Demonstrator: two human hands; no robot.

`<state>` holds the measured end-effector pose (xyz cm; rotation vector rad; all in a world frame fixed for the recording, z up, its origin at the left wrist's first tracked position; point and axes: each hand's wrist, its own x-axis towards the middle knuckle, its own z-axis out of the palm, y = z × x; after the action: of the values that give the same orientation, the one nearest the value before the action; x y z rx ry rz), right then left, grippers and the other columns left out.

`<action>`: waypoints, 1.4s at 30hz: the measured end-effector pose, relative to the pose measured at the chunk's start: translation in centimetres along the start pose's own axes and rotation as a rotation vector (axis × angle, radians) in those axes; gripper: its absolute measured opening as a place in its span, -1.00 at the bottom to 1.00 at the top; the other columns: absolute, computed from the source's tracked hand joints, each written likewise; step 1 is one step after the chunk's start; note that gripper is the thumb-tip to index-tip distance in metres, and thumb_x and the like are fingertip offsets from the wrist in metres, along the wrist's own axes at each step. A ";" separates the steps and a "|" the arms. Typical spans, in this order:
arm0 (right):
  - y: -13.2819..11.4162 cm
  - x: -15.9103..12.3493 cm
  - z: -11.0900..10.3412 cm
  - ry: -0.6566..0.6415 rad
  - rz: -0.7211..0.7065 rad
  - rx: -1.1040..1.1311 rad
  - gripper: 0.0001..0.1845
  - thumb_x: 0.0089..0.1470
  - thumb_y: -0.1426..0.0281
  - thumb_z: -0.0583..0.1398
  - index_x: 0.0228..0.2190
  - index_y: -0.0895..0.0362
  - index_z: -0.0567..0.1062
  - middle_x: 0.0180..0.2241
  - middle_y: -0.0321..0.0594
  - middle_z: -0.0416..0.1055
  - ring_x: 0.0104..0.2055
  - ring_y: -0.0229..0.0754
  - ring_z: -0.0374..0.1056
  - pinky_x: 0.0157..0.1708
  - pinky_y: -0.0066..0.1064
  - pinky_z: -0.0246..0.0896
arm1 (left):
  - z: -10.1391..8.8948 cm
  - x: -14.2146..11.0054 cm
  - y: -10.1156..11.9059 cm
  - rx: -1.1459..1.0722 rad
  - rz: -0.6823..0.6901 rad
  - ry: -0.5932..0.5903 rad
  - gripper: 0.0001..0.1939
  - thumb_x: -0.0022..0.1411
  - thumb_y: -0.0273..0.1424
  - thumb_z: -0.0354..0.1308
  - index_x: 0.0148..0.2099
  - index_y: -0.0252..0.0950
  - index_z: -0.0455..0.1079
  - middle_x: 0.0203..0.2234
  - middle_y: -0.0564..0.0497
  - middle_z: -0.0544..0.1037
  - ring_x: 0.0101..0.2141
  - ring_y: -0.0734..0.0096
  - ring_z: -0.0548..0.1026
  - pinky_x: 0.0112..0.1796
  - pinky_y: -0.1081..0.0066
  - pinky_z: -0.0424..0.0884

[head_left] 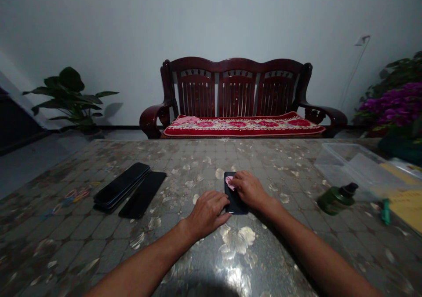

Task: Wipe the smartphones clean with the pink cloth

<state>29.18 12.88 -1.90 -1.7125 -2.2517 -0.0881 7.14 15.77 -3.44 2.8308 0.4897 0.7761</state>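
A dark smartphone [236, 203] lies flat on the patterned tabletop in front of me. My left hand [210, 208] grips its left edge, thumb by the near corner and fingers bent at the side. Across the phone's upper right, my right hand [249, 188] presses a small pink cloth [230, 182] against the screen with closed fingers. The hand covers part of the cloth and of the phone. To the left, a stack of phones [121, 185] rests beside another single dark phone [143, 196].
Small colored rings [76, 195] lie on the far left. At the right are a green pump bottle [336, 199], a clear plastic box [343, 167], a green clip-like item [385, 211] and yellow paper [407, 207]. A wooden bench [235, 86] stands behind the table [184, 156].
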 end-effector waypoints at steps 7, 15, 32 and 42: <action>2.0 0.9 -0.4 -0.027 0.083 -0.048 -0.71 0.32 0.44 0.11 -0.09 0.03 0.62 -0.22 -0.13 0.51 -0.13 -0.08 0.31 -0.18 -0.32 0.05 | 0.1 1.0 -0.4 0.023 -0.060 -0.078 -0.76 0.20 -0.35 0.33 -0.10 -0.25 0.44 -0.16 -0.04 0.62 -0.15 0.17 0.55 -0.09 0.23 0.40; 2.1 1.1 -0.2 -0.038 0.027 -0.003 -0.71 0.32 0.45 0.10 -0.10 0.05 0.61 -0.21 -0.15 0.49 -0.15 -0.12 0.31 -0.18 -0.35 0.05 | -0.8 3.1 -0.9 0.064 -0.120 -0.258 -0.69 0.15 -0.28 0.36 -0.09 -0.27 0.47 -0.17 -0.06 0.62 -0.12 0.13 0.55 -0.02 0.21 0.38; 0.8 1.3 0.2 -0.032 -0.072 -0.004 -0.75 0.30 0.46 0.12 -0.29 0.10 0.61 -0.32 -0.16 0.45 -0.23 -0.15 0.29 -0.26 -0.35 0.02 | -0.1 3.8 -4.0 0.172 -0.040 -0.200 -0.67 0.24 -0.46 0.31 0.05 -0.24 0.46 -0.03 -0.08 0.61 -0.02 0.17 0.55 0.08 0.19 0.40; 2.8 1.7 1.0 0.069 0.140 -0.045 -0.71 0.29 0.47 0.13 -0.10 0.04 0.62 -0.20 -0.11 0.51 -0.15 -0.08 0.29 -0.20 -0.31 0.06 | 0.3 3.7 -4.7 0.091 0.024 -0.225 -0.74 0.26 -0.44 0.31 0.00 -0.27 0.47 -0.01 -0.11 0.59 0.02 0.15 0.54 0.10 0.19 0.42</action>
<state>31.24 15.53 -2.73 -1.8558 -2.0891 -0.1642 9.06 21.48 -3.09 2.9638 0.4678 0.4410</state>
